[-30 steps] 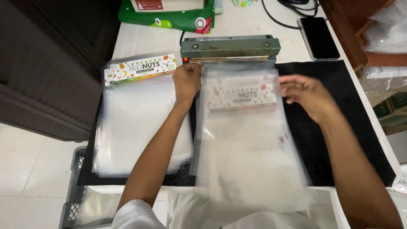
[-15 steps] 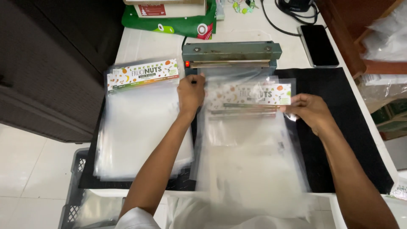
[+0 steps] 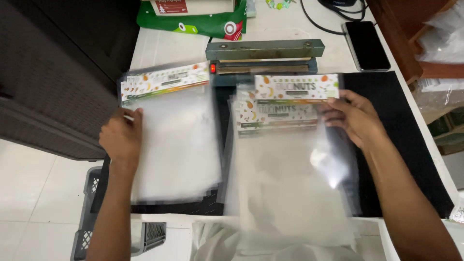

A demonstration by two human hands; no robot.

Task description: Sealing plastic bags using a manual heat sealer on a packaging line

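My right hand (image 3: 355, 118) grips a clear plastic bag (image 3: 295, 145) with a colourful printed header strip, held over a stack of the same bags on the right. My left hand (image 3: 122, 137) rests on the left edge of a second stack of clear bags (image 3: 176, 140) with printed headers, fingers curled on the stack's side. Both stacks lie on a black mat (image 3: 386, 111). A grey-green heat sealer (image 3: 263, 55) with a red light sits just beyond the bags.
A black phone (image 3: 367, 44) lies at the back right by a cable. A green printed box (image 3: 193, 19) stands at the back. A wooden shelf with packets is at the right; a grey plastic crate (image 3: 87, 227) sits below left.
My left hand moved from the middle bag's header to the left stack's edge. My right hand lifted one bag forward, its header now nearer the sealer.
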